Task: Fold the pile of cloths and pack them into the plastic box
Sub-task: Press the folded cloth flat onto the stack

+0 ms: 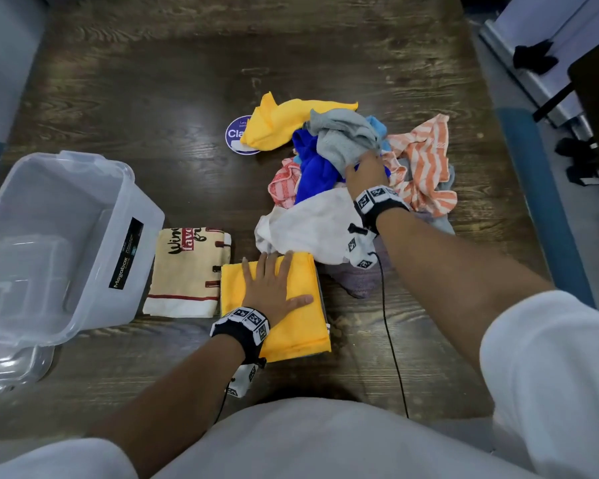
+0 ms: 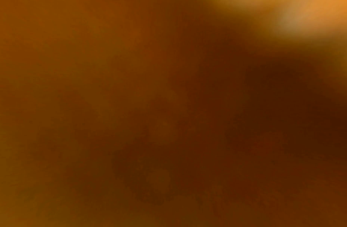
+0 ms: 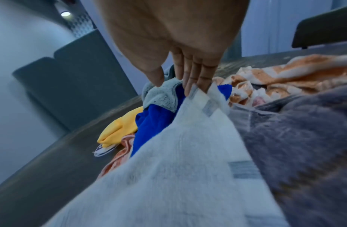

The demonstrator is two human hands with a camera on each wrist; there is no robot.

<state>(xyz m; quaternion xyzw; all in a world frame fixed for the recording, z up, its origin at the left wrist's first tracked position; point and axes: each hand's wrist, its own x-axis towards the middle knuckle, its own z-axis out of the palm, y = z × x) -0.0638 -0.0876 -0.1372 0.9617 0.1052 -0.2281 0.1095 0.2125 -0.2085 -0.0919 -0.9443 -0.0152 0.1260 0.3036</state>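
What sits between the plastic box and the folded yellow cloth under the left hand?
A folded cream towel with dark lettering lies flat between plastic box and folded yellow cloth, seen in the head view.

Box label (image 1: 126,254): "Megabox" in white on a black strip, on the right wall of the plastic box (image 1: 142,271) at the left. The smaller print on the strip is too small to read.
Folded cream cloth (image 1: 184,271): black script starting "Win", white "favo" on a red band, then "br", all cut off at the fold.
Round purple sticker (image 1: 235,134): white "Cla" on the far part of the table (image 1: 187,98), the rest hidden under a yellow cloth (image 1: 281,122).
Wristbands (image 1: 248,321): square black-and-white code marks, no letters.
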